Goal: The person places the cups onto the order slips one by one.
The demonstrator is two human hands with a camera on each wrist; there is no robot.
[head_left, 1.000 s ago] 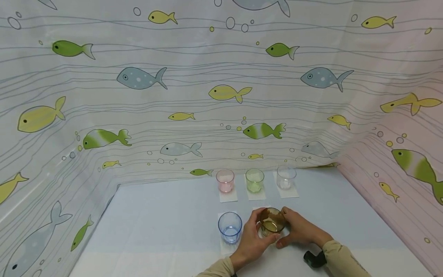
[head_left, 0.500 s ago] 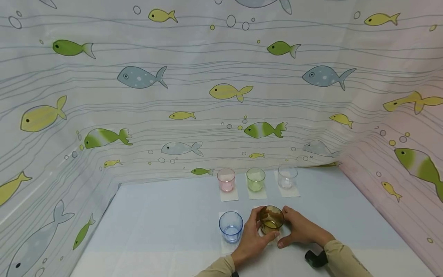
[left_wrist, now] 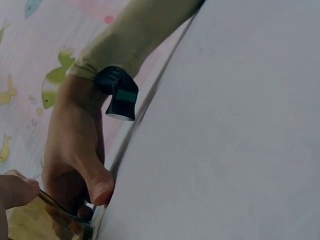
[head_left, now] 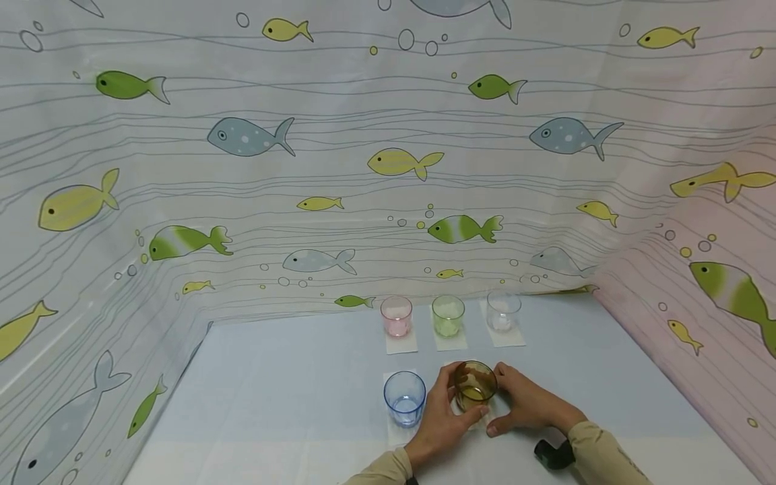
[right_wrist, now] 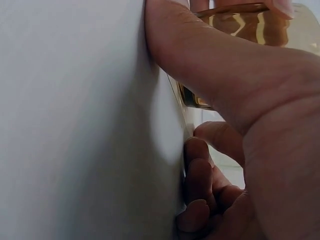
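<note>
An amber glass tumbler [head_left: 475,384] stands at the front right of the group of glasses, over a white paper square that is mostly hidden. My left hand [head_left: 445,417] grips its left side, with the thumb across the near side. On the other side is my right hand [head_left: 527,401], its fingertips close to the tumbler and its thumb apart from it. In the right wrist view that thumb [right_wrist: 200,55] lies against the tabletop, and the other fingers bend loosely beside the paper edge. Whether they touch the glass or paper I cannot tell.
A blue tumbler [head_left: 404,401] stands just left of my left hand. Behind are a pink tumbler [head_left: 397,318], a green tumbler [head_left: 448,316] and a colourless tumbler [head_left: 502,311], each on a white paper square. A fish-patterned curtain [head_left: 339,229] encloses the table [head_left: 285,391].
Compared with one second ago, the amber tumbler has shifted slightly left and looks a little lower and more upright. Both hands keep nearly the same place.
</note>
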